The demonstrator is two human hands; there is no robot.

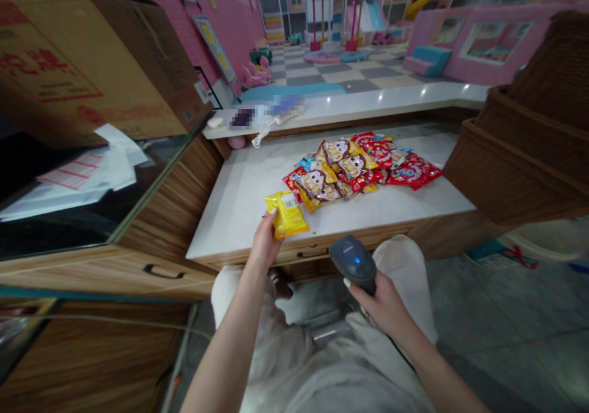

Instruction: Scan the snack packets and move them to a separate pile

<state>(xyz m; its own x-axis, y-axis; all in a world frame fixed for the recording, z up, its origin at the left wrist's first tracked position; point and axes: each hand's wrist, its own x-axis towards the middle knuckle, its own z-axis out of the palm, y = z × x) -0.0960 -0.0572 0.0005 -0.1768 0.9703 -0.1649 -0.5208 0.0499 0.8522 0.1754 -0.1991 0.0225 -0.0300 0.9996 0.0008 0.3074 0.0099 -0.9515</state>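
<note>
My left hand is closed on the left edge of a yellow snack packet, its barcode side facing up near the counter's front edge. Wrapped round the handle of a dark grey barcode scanner is my right hand, in front of the drawer and above my lap. A blue light glows on the scanner's top. Beyond the yellow packet lies a heap of snack packets, yellow ones with a cartoon face and red ones, overlapping on the white counter.
A large cardboard box and loose papers sit on the left cabinet. Stacked wicker baskets stand at the right. A raised white ledge runs behind the counter, with a white cable hanging over it.
</note>
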